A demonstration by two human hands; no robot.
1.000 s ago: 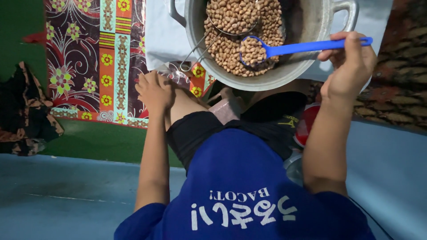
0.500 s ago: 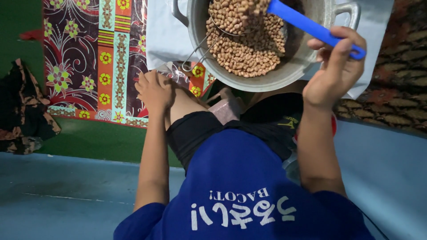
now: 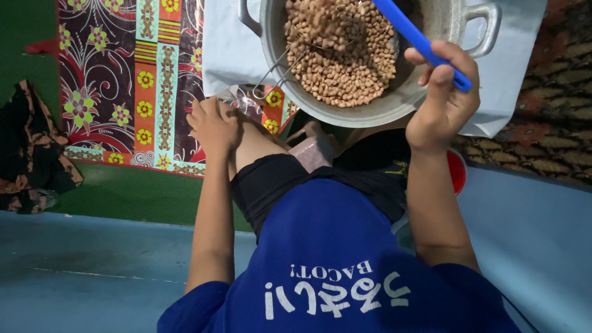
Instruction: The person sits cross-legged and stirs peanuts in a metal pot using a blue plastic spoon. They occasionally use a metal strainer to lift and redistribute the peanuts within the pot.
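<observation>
nearest to the camera is the person's blue shirt (image 3: 345, 271) with white print, and below it the black shorts (image 3: 277, 179) over a bent knee. both arms reach forward from the shirt.

the left hand (image 3: 213, 126) rests on the knee, palm down, with the fingers loosely curled. it holds nothing, and it lies just at the edge of the patterned cloth (image 3: 129, 80) that is spread on the green floor (image 3: 123, 194). a dark crumpled cloth (image 3: 31, 154) lies on the floor at the far left, well apart from the hand.

the right hand (image 3: 441, 102) is closed around the end of a blue handle (image 3: 419, 40). the handle goes up and to the left over the rim of the metal pot (image 3: 394, 105); what is at its other end i cannot tell, because it leaves the picture. a small red thing (image 3: 457, 171) shows just beside the right forearm, mostly hidden.

farther away, the pot stands on a pale blue sheet (image 3: 228, 55), in front of the knees. it has two loop handles, one on each side. inside it is a heap of light brown beans (image 3: 342, 55), piled more to the left side. a wire strainer (image 3: 290, 61) lies in the beans, and its thin wire handle comes out over the left rim of the pot toward the patterned cloth. at the far right a brown woven mat (image 3: 561, 98) lies beside the pale sheet.
</observation>
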